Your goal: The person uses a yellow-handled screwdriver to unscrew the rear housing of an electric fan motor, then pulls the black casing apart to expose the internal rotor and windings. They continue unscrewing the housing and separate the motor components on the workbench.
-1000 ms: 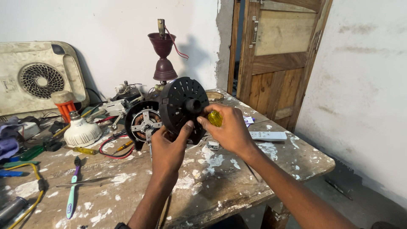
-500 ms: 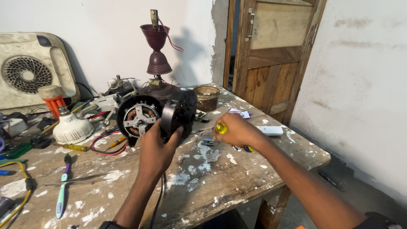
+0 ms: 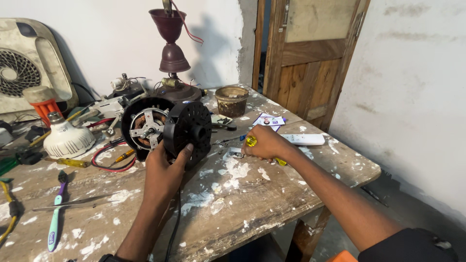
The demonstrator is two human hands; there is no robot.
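Motor housing, black and round, is held upright on the desk by the left hand, fingers wrapped around its lower edge. A yellow-handled screwdriver is gripped in the closed right hand, just beside the housing.

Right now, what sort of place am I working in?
Probably a small electrical repair workshop: paint-spattered wooden workbench, black round fan motor in the left hand, yellow-handled screwdriver in the right hand.
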